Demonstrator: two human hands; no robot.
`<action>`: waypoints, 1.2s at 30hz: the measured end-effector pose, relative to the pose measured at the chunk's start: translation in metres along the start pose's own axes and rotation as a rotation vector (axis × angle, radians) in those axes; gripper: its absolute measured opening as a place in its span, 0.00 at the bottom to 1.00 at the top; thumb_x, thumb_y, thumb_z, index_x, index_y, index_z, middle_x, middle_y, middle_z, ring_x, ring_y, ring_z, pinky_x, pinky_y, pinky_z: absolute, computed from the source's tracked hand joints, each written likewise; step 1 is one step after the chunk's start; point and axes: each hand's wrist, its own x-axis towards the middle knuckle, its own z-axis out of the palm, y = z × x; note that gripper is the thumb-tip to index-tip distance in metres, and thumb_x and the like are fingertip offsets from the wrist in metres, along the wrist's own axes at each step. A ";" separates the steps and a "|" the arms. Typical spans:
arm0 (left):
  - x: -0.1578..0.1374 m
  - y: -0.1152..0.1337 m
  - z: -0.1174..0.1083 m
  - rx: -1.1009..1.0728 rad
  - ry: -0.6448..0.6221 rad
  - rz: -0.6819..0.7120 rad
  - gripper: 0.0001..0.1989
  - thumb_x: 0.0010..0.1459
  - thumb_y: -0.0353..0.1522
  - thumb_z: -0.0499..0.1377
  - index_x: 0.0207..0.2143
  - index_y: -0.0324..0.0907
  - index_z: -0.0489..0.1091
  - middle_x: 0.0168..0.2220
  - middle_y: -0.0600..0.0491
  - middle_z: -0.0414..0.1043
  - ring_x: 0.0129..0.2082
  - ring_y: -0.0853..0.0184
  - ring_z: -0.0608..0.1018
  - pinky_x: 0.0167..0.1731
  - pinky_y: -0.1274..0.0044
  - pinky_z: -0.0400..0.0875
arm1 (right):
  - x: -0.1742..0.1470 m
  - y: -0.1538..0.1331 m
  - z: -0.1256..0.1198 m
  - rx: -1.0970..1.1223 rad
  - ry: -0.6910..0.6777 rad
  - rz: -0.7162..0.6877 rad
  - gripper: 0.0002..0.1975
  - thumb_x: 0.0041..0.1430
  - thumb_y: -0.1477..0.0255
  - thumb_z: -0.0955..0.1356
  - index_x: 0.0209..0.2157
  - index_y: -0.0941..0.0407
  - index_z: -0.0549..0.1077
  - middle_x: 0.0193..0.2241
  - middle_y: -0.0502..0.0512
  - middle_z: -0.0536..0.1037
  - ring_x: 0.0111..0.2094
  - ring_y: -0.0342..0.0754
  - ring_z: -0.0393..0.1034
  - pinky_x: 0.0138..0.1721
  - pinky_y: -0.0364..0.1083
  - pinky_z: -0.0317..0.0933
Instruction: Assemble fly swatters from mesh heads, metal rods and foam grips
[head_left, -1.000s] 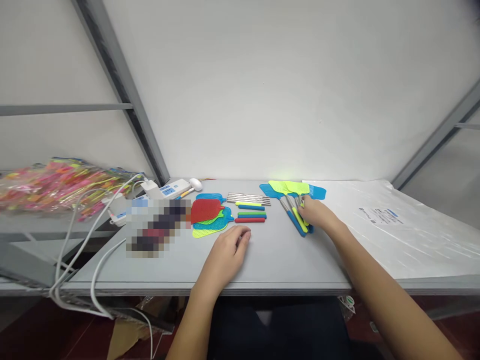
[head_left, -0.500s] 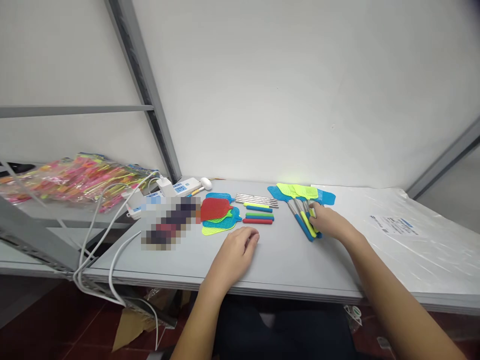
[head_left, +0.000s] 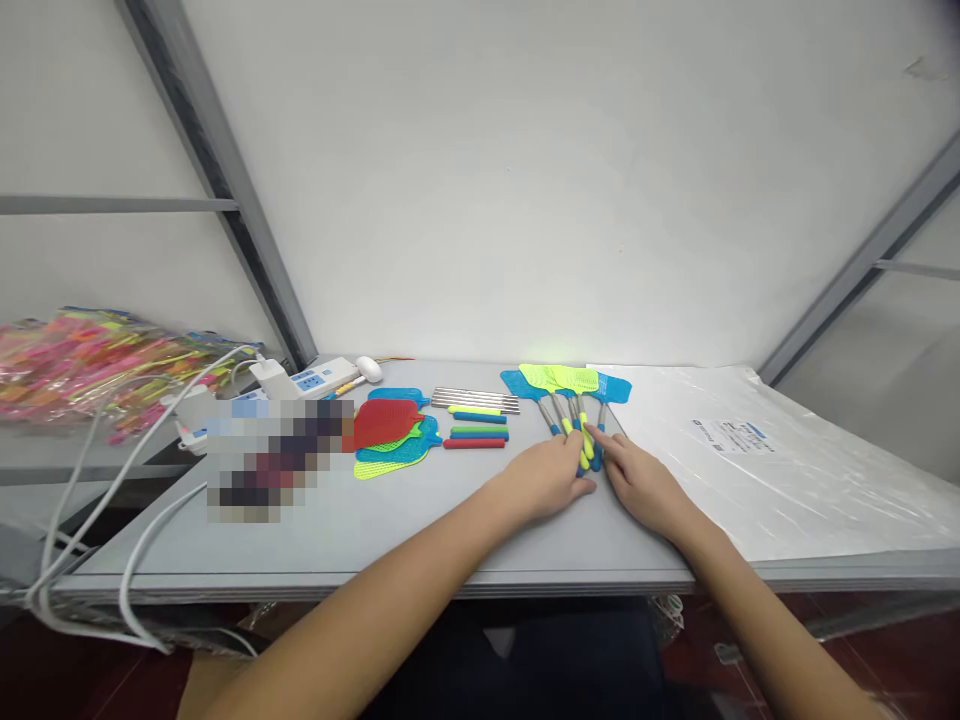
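Several fly swatters [head_left: 574,378] lie fanned out at the right of the table, with yellow and blue mesh heads at the back, metal shafts and coloured handles toward me. My left hand [head_left: 551,475] is closed about the lower ends of these handles from the left; its fingertips are partly hidden. On the other side, my right hand [head_left: 641,485] reaches its index finger out onto the handles, the remaining fingers loosely bent. Loose swatter heads, a red one [head_left: 386,424] on top, lie left of the metal rods [head_left: 476,400]. Coloured handle grips, including a red grip [head_left: 474,443], lie in front of the rods.
Power strips [head_left: 322,377] with white plugs and cables [head_left: 135,560] occupy the left side. A blurred-out patch [head_left: 281,460] covers something beside the loose heads. Plastic-wrapped white sheeting [head_left: 712,490] lies at right. Bagged colourful items [head_left: 112,370] rest on the left shelf.
My left hand has moved right from the table's middle to the swatter handles. My right hand has shifted from the shafts to the handles' right side. The view has turned right.
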 end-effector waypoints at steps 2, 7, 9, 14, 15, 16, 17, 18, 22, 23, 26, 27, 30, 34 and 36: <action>0.006 -0.005 0.001 0.020 -0.011 0.023 0.19 0.60 0.40 0.57 0.49 0.41 0.60 0.43 0.46 0.72 0.41 0.56 0.76 0.34 0.71 0.68 | -0.003 0.001 0.002 -0.074 -0.018 0.000 0.27 0.65 0.74 0.54 0.64 0.50 0.55 0.38 0.55 0.69 0.35 0.48 0.68 0.34 0.45 0.58; 0.012 -0.016 -0.002 0.057 -0.019 0.060 0.11 0.62 0.40 0.56 0.41 0.43 0.61 0.40 0.49 0.72 0.38 0.60 0.76 0.31 0.74 0.66 | -0.003 -0.002 0.002 -0.134 -0.030 0.004 0.28 0.64 0.75 0.55 0.65 0.49 0.53 0.37 0.54 0.68 0.31 0.47 0.67 0.29 0.45 0.55; 0.014 -0.019 -0.002 0.067 -0.017 0.067 0.10 0.63 0.40 0.54 0.39 0.43 0.62 0.39 0.50 0.72 0.37 0.60 0.76 0.30 0.74 0.65 | -0.003 -0.003 0.002 -0.135 -0.031 0.008 0.29 0.64 0.75 0.55 0.65 0.49 0.52 0.37 0.53 0.68 0.31 0.47 0.67 0.29 0.45 0.55; 0.017 -0.022 0.001 0.072 -0.023 0.076 0.10 0.65 0.41 0.51 0.36 0.43 0.63 0.37 0.52 0.71 0.35 0.62 0.75 0.28 0.75 0.64 | -0.003 -0.004 0.003 -0.120 -0.042 0.036 0.29 0.64 0.76 0.55 0.65 0.48 0.52 0.38 0.53 0.68 0.31 0.48 0.68 0.29 0.45 0.57; 0.016 -0.023 0.001 0.070 -0.025 0.076 0.10 0.65 0.41 0.51 0.37 0.43 0.63 0.37 0.52 0.71 0.34 0.63 0.75 0.28 0.75 0.64 | -0.003 -0.004 0.003 -0.108 -0.044 0.040 0.29 0.64 0.76 0.55 0.65 0.49 0.52 0.38 0.53 0.68 0.32 0.48 0.69 0.29 0.45 0.58; 0.016 -0.023 0.001 0.067 -0.028 0.075 0.11 0.65 0.41 0.51 0.37 0.43 0.63 0.37 0.52 0.71 0.34 0.63 0.75 0.28 0.75 0.64 | -0.003 -0.004 0.003 -0.093 -0.045 0.043 0.29 0.64 0.76 0.55 0.65 0.49 0.52 0.38 0.53 0.69 0.32 0.48 0.69 0.30 0.45 0.59; 0.016 -0.023 0.001 0.064 -0.031 0.073 0.11 0.65 0.41 0.51 0.37 0.43 0.63 0.37 0.52 0.71 0.34 0.63 0.75 0.29 0.75 0.64 | -0.003 -0.004 0.004 -0.078 -0.048 0.043 0.29 0.64 0.76 0.55 0.65 0.49 0.52 0.39 0.54 0.69 0.33 0.48 0.70 0.30 0.45 0.60; 0.016 -0.023 0.001 0.059 -0.033 0.070 0.11 0.65 0.41 0.51 0.38 0.43 0.64 0.37 0.53 0.71 0.34 0.63 0.75 0.29 0.75 0.65 | -0.004 -0.005 0.004 -0.064 -0.051 0.044 0.29 0.64 0.76 0.55 0.65 0.49 0.52 0.39 0.54 0.69 0.33 0.49 0.70 0.31 0.46 0.61; 0.017 -0.024 -0.001 0.027 -0.038 0.059 0.10 0.64 0.41 0.52 0.38 0.43 0.64 0.37 0.54 0.72 0.35 0.64 0.75 0.31 0.75 0.66 | -0.005 -0.004 0.006 -0.028 -0.053 0.033 0.28 0.64 0.75 0.55 0.65 0.48 0.50 0.37 0.54 0.70 0.31 0.49 0.71 0.30 0.47 0.65; 0.017 -0.025 -0.001 0.016 -0.039 0.055 0.10 0.64 0.41 0.53 0.37 0.44 0.64 0.37 0.54 0.72 0.35 0.64 0.76 0.31 0.75 0.66 | -0.005 -0.003 0.006 -0.012 -0.047 0.025 0.28 0.64 0.74 0.55 0.65 0.48 0.50 0.37 0.54 0.70 0.31 0.49 0.71 0.29 0.47 0.66; 0.017 -0.026 0.000 -0.015 -0.042 0.050 0.11 0.63 0.42 0.54 0.36 0.44 0.64 0.37 0.55 0.73 0.35 0.64 0.76 0.30 0.76 0.66 | -0.008 -0.001 0.006 0.067 -0.010 -0.014 0.28 0.65 0.73 0.56 0.65 0.47 0.49 0.36 0.55 0.71 0.30 0.49 0.72 0.29 0.47 0.68; 0.016 -0.026 0.000 -0.017 -0.041 0.052 0.12 0.63 0.42 0.54 0.36 0.44 0.64 0.36 0.55 0.73 0.35 0.64 0.76 0.29 0.76 0.66 | -0.009 0.000 0.005 0.088 0.012 -0.037 0.27 0.65 0.72 0.57 0.64 0.47 0.50 0.35 0.55 0.71 0.30 0.49 0.73 0.29 0.46 0.69; 0.008 -0.026 -0.003 0.045 -0.029 0.094 0.14 0.64 0.44 0.52 0.37 0.43 0.64 0.35 0.54 0.73 0.33 0.63 0.77 0.25 0.75 0.63 | -0.010 0.000 0.002 0.098 0.073 -0.141 0.28 0.63 0.72 0.60 0.63 0.45 0.52 0.31 0.54 0.72 0.29 0.49 0.73 0.28 0.46 0.70; -0.019 -0.034 -0.024 0.208 0.019 0.157 0.12 0.64 0.42 0.52 0.38 0.43 0.64 0.33 0.53 0.72 0.31 0.63 0.75 0.20 0.74 0.58 | -0.002 -0.009 -0.005 0.014 0.073 -0.304 0.28 0.61 0.71 0.62 0.62 0.43 0.55 0.31 0.54 0.74 0.28 0.49 0.73 0.26 0.45 0.69; -0.040 -0.046 -0.041 0.273 0.044 0.145 0.12 0.65 0.41 0.51 0.36 0.42 0.65 0.32 0.53 0.71 0.31 0.63 0.74 0.22 0.74 0.59 | 0.007 -0.022 -0.006 -0.050 0.065 -0.385 0.26 0.61 0.71 0.63 0.60 0.43 0.58 0.33 0.55 0.75 0.29 0.49 0.74 0.27 0.45 0.69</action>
